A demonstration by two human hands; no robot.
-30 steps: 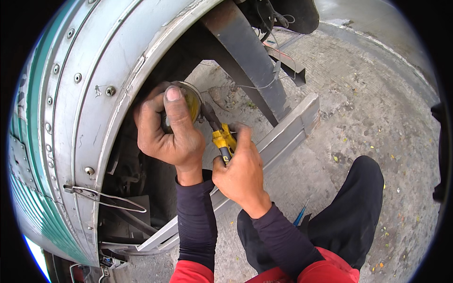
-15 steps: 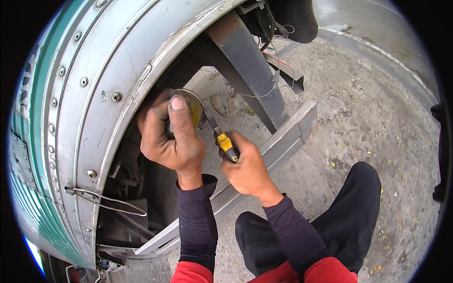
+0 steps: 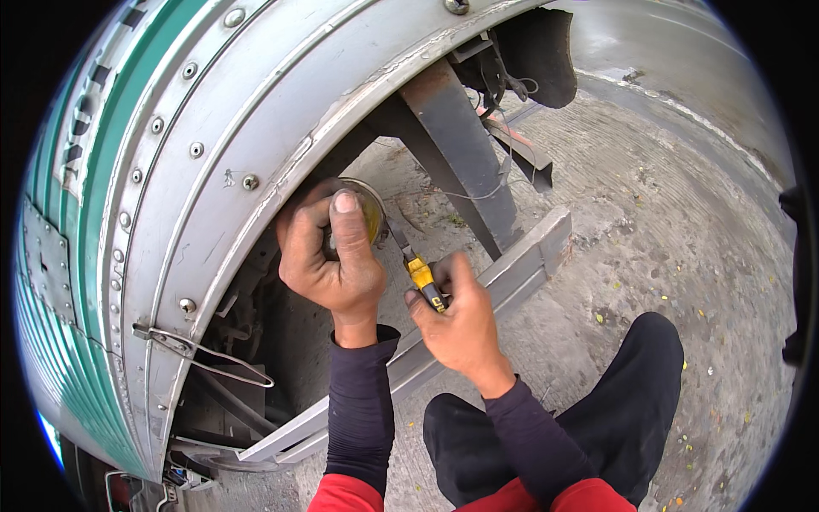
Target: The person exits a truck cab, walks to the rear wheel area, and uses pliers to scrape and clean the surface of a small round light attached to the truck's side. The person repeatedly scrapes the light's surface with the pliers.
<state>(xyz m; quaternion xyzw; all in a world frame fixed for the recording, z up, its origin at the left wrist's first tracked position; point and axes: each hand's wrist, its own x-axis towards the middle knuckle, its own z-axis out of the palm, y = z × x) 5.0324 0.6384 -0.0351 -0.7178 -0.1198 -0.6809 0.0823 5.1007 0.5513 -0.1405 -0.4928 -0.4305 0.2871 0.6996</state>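
Note:
My left hand (image 3: 337, 252) is closed around a round yellow thing with a thin metallic rim (image 3: 373, 215); most of it is hidden behind my fingers, so its kind is unclear. The thumb points up across its front. In my right hand (image 3: 461, 320) is a utility knife (image 3: 420, 273) with a yellow and black handle, gripped between thumb and fingers. Its grey blade slants up to the left and ends close to the rim of the round thing; I cannot tell whether they touch. Both hands are beside the open lower edge of a silver vehicle panel (image 3: 281, 111).
Rivets and a green stripe (image 3: 128, 119) run along the panel. A bent wire loop (image 3: 222, 358) sticks out from it. Behind my hands stands a dark steel beam (image 3: 461, 128), meeting a grey frame rail (image 3: 520, 256). Thin wires hang near a black flap (image 3: 537, 60). Concrete ground (image 3: 631, 256) lies below.
The whole view has shifted, so the panel and both hands sit further right and lower. The left hand keeps its hold; the right fingers have loosened slightly on the knife, which stays near the rim.

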